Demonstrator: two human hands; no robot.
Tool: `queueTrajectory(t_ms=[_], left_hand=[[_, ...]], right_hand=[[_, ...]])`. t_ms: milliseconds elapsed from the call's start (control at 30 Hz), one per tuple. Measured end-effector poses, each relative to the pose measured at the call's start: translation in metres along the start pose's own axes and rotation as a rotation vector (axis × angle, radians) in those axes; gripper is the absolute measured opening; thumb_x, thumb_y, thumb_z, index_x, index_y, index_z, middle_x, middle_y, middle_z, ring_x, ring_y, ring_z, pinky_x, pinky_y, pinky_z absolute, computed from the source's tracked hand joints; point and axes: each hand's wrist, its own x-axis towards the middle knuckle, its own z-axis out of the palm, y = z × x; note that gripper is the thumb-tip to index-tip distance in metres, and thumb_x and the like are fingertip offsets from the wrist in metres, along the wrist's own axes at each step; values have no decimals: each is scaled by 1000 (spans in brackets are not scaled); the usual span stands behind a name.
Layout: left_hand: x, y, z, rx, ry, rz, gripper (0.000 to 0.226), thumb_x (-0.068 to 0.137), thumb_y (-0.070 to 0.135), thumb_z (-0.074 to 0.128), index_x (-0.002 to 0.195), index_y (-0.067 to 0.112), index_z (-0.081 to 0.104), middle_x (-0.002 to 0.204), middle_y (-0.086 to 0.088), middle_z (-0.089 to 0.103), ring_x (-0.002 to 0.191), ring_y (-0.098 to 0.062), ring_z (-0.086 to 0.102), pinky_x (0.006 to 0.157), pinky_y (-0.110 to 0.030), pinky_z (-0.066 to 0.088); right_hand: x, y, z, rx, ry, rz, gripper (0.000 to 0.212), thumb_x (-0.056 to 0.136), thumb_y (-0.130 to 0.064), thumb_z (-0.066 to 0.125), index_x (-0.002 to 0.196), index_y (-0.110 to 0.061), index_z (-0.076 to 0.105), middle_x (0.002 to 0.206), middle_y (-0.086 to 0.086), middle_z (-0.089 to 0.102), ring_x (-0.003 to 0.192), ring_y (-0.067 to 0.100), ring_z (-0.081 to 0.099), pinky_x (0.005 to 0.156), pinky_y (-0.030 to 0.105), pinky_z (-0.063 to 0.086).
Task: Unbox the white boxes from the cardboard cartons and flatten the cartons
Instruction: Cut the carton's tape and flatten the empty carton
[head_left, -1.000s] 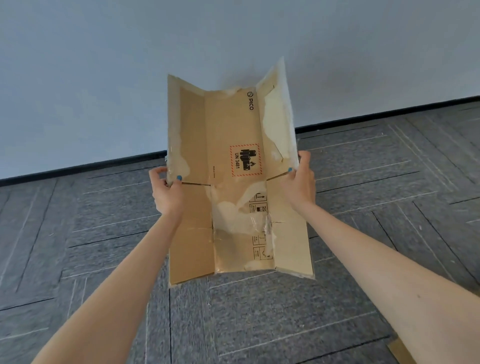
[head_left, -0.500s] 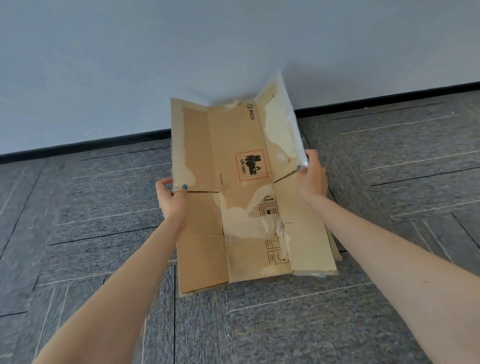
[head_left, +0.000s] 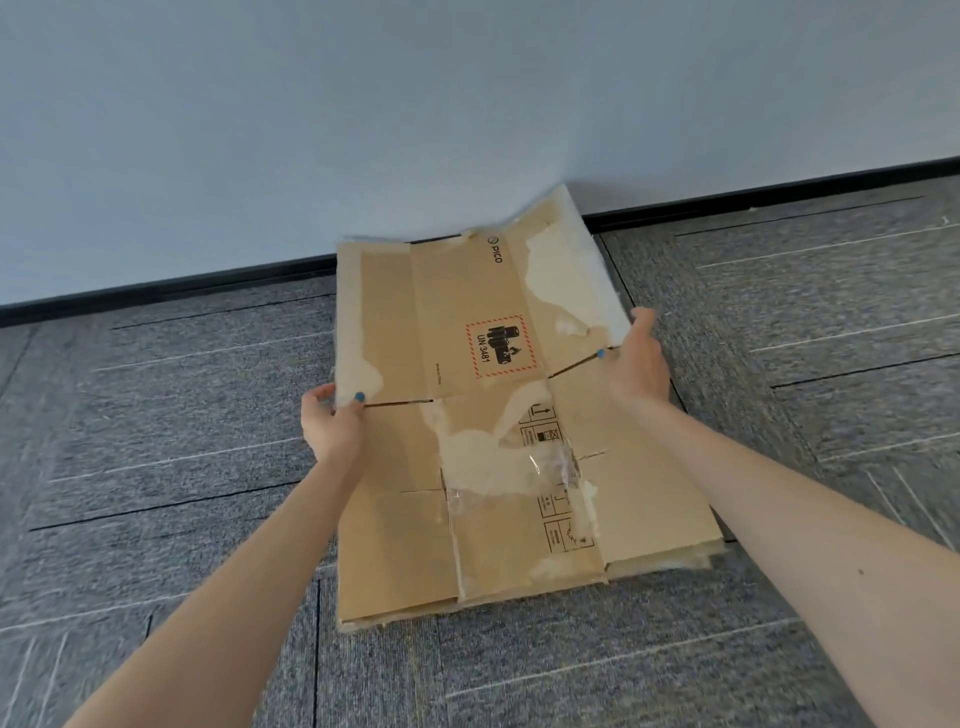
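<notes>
A flattened brown cardboard carton (head_left: 483, 415) with torn pale patches, a red-framed UN 3481 label and clear tape lies low over the grey carpet, its far end near the wall. My left hand (head_left: 332, 421) pinches its left edge at a flap slit, thumb on top. My right hand (head_left: 636, 358) holds the right edge at the opposite slit, thumb on top and fingers behind the raised right flap. No white boxes are in view.
Grey carpet tiles (head_left: 182, 467) cover the floor. A pale wall (head_left: 363, 104) with a black skirting strip (head_left: 156, 288) stands just behind the carton. The carton's near end seems to lie on more flat cardboard.
Both hands have lowered the carton from an upright hold in front of the wall down toward the floor, tilting it nearly flat. The grips stay at the same slits.
</notes>
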Motion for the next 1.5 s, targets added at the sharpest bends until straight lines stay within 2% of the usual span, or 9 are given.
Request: queueTrajectory(t_ms=[100, 167, 333, 500, 600, 733, 900, 1067, 1500], left_hand=[[-2, -5, 5, 130, 21, 65, 36, 95, 17, 63, 129, 15, 51, 125, -9, 59, 101, -26, 59, 85, -40, 50], [-3, -11, 5, 282, 30, 118, 36, 95, 22, 62, 129, 16, 51, 129, -11, 52, 114, -30, 52, 90, -45, 48], [-6, -18, 5, 725, 6, 233, 43, 100, 35, 53, 136, 11, 50, 136, -21, 42, 129, -36, 36, 99, -49, 34], [-5, -27, -6, 956, -117, 311, 61, 102, 48, 41, 148, 9, 32, 144, -22, 39, 134, -38, 32, 104, -53, 33], [-16, -25, -10, 964, -164, 321, 76, 102, 50, 40, 156, 7, 8, 152, -23, 29, 140, -38, 25, 109, -54, 29], [-31, -10, -23, 1041, -173, 397, 70, 100, 47, 48, 155, 13, 20, 152, -18, 29, 138, -37, 28, 109, -52, 31], [-74, 21, -40, 1144, -244, 565, 52, 103, 42, 44, 149, 18, 38, 153, -10, 37, 139, -31, 35, 109, -49, 34], [-147, 74, -57, 1188, -297, 648, 49, 104, 42, 40, 149, 20, 40, 150, -7, 44, 138, -29, 40, 111, -47, 33], [-386, 260, -169, 1242, -550, 764, 49, 104, 42, 37, 148, 21, 42, 148, -3, 49, 133, -24, 46, 108, -39, 30]], right_hand=[[7, 7, 5, 11, -5, 5, 46, 92, -4, 55, 132, -6, 33, 120, 15, 55, 103, 35, 56, 72, 40, 42], [6, 18, 11, -66, -51, -21, 48, 92, -8, 56, 134, -5, 33, 132, 15, 46, 117, 34, 48, 84, 44, 43], [-12, 39, 24, -232, -246, -61, 80, 96, -23, 54, 153, -8, 0, 160, 14, 4, 146, 30, 11, 115, 47, 23], [-41, 53, 32, -507, -142, -345, 52, 102, -20, 38, 151, -15, 23, 158, 14, 16, 145, 28, 15, 118, 44, 19], [-47, 53, 32, -562, -217, -359, 54, 102, -18, 35, 152, -13, 16, 159, 11, 14, 146, 26, 13, 119, 41, 18], [-53, 41, 16, -542, -266, -389, 50, 102, -20, 38, 149, -10, 25, 158, 14, 17, 145, 27, 21, 116, 40, 23], [-84, 8, -26, -513, -292, -499, 34, 98, -12, 40, 132, -11, 44, 136, 9, 44, 119, 24, 47, 95, 35, 40], [-131, -36, -99, -518, -322, -569, 42, 92, -4, 47, 133, -10, 43, 144, 12, 39, 119, 26, 48, 96, 38, 41], [-277, -119, -375, -503, -347, -429, 30, 98, -14, 42, 128, -13, 44, 125, 8, 49, 109, 24, 52, 84, 34, 40]])
